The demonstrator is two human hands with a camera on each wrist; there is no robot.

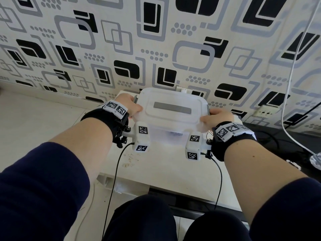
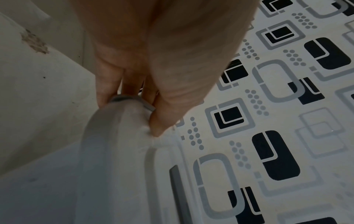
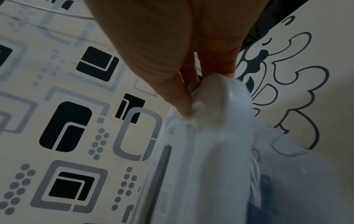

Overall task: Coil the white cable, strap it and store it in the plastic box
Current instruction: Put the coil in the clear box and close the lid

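A translucent plastic box [image 1: 166, 136] with its white lid [image 1: 172, 108] on stands at the far end of the small white table [image 1: 170, 164]. My left hand [image 1: 130, 105] grips the box's left end, thumb on the lid [image 2: 134, 151] and fingers [image 2: 107, 91] curled round the grey latch [image 2: 134, 100]. My right hand [image 1: 218, 117] grips the right end the same way, thumb pressing the lid [image 3: 206, 136]. In the right wrist view the white cable [image 3: 255, 181] shows faintly as a bundle through the box wall. In the head view the cable is only a blur inside.
A patterned wall [image 1: 156, 40] rises right behind the box. A white cord [image 1: 293, 70] hangs down the wall at the right. Thin black wires [image 1: 114, 171] run from my wrist cameras across the table. A wall socket [image 1: 265, 112] sits low at the right.
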